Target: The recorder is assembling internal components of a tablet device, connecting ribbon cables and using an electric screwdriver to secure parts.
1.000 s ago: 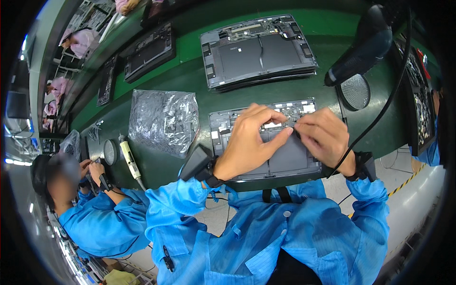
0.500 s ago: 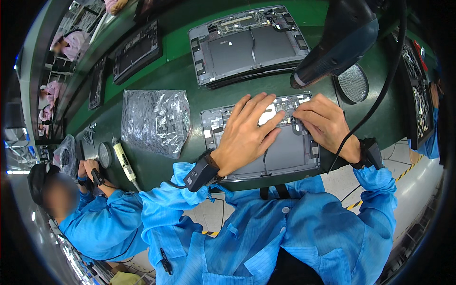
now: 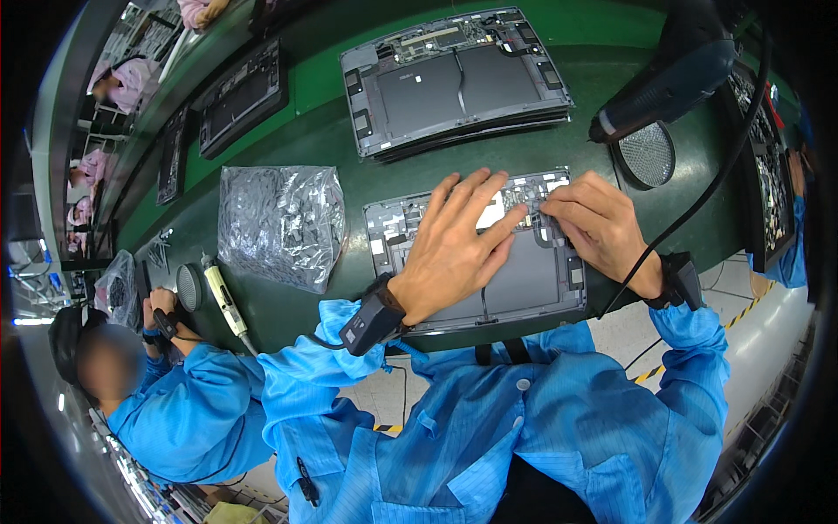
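An opened laptop base (image 3: pixel 532 284), grey with its circuit board (image 3: pixel 521 194) bared along the far edge, lies in front of me. My left hand (image 3: pixel 456 249) rests over its left half, fingers spread, with the thumb and index finger reaching toward the board. My right hand (image 3: pixel 601 229) is at the board's right end, thumb and fingertips pinched close to a small connector area. Whatever sits between those fingertips is too small or hidden to make out. A black cable (image 3: pixel 681 223) passes over my right hand near the wrist.
Beyond the laptop stands a stack of similar laptop bases (image 3: pixel 419 92). A dark gun-shaped tool (image 3: pixel 668 83) hangs over a round mesh-topped dish (image 3: pixel 648 157). To the left lie a clear bag of small dark parts (image 3: pixel 279 229) and an electric screwdriver (image 3: pixel 225 299). A co-worker (image 3: pixel 188 406) sits left.
The dark gun-shaped tool has swung to the right, away from the laptop stack, and its cable has shifted with it. Both my hands keep nearly the same places on the laptop.
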`<state>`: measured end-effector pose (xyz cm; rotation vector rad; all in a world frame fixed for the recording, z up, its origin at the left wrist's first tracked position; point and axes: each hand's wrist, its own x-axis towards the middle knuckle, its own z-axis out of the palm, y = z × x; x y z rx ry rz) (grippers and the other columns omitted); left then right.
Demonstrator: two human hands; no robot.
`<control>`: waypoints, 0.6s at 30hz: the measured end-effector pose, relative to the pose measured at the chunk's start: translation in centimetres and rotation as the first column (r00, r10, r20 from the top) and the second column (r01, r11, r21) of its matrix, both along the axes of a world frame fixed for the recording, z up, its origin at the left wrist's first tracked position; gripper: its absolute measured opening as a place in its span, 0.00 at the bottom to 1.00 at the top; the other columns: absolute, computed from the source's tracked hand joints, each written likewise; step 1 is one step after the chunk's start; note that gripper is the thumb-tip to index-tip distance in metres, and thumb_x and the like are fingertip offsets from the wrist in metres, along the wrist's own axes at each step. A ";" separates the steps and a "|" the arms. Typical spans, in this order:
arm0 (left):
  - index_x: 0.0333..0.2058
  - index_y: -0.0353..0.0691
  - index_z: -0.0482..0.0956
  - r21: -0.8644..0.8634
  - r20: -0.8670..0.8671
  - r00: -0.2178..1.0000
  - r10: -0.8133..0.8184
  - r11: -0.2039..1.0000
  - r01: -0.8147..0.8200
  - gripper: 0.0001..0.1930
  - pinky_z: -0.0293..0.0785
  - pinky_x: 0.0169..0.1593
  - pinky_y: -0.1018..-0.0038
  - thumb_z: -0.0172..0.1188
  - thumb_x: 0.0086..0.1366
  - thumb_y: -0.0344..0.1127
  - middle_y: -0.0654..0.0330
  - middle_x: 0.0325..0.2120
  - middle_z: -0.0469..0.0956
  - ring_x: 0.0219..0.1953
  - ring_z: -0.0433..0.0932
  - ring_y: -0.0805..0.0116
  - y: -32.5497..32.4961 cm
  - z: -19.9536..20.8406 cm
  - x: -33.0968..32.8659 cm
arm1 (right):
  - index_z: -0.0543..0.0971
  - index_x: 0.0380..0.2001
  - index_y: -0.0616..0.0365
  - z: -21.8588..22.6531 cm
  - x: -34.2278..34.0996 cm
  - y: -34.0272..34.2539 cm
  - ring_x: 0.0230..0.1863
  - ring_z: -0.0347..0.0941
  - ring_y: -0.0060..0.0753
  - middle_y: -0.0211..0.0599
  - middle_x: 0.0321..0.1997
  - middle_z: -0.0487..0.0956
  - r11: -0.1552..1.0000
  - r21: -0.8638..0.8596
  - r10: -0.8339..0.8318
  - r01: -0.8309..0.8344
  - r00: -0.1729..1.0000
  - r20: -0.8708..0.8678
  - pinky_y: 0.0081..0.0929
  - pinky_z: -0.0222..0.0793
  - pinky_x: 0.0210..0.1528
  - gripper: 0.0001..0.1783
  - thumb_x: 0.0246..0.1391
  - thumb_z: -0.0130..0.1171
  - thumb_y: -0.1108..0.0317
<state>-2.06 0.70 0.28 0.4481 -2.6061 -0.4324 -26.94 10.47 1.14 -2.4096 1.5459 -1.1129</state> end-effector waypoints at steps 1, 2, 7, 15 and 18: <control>0.60 0.47 0.86 0.000 -0.005 1.000 -0.001 1.000 0.001 0.24 0.70 0.69 0.43 0.73 0.63 0.33 0.45 0.66 0.73 0.69 0.73 0.43 0.0 -0.1 -0.1 | 0.86 0.41 0.64 0.0 0.0 0.0 0.40 0.79 0.44 0.39 0.42 0.83 1.000 -0.001 -0.004 0.004 1.000 0.005 0.39 0.79 0.40 0.17 0.44 0.73 0.83; 0.60 0.47 0.86 -0.001 -0.010 1.000 -0.002 1.000 0.002 0.24 0.70 0.68 0.43 0.72 0.63 0.32 0.45 0.66 0.73 0.69 0.73 0.43 0.1 -0.1 -0.1 | 0.86 0.41 0.64 0.0 0.0 0.0 0.40 0.79 0.44 0.39 0.42 0.83 1.000 -0.001 -0.003 0.003 1.000 0.005 0.39 0.79 0.40 0.17 0.44 0.73 0.83; 0.60 0.47 0.85 -0.006 -0.010 1.000 -0.018 1.000 0.018 0.26 0.70 0.68 0.44 0.71 0.61 0.30 0.45 0.66 0.73 0.67 0.73 0.42 0.0 0.0 -0.7 | 0.86 0.40 0.64 0.1 0.0 0.0 0.42 0.79 0.45 0.39 0.42 0.82 0.999 0.026 -0.024 0.025 1.000 -0.012 0.39 0.78 0.42 0.16 0.44 0.72 0.82; 0.63 0.48 0.82 -0.084 0.077 0.997 -0.019 0.996 0.025 0.29 0.69 0.69 0.44 0.70 0.61 0.32 0.44 0.65 0.71 0.66 0.72 0.42 0.1 0.1 -0.7 | 0.85 0.42 0.65 0.7 0.0 0.3 0.42 0.79 0.45 0.39 0.44 0.82 1.000 0.008 0.009 -0.008 0.992 -0.124 0.40 0.78 0.44 0.18 0.44 0.72 0.81; 0.64 0.49 0.81 -0.103 0.089 0.996 -0.026 0.994 0.036 0.29 0.69 0.69 0.44 0.69 0.61 0.32 0.44 0.66 0.71 0.66 0.73 0.42 0.0 0.4 -1.2 | 0.82 0.52 0.66 2.3 -1.4 1.8 0.49 0.80 0.40 0.41 0.51 0.82 0.987 -0.024 -0.156 0.156 0.987 0.032 0.38 0.78 0.52 0.23 0.51 0.72 0.77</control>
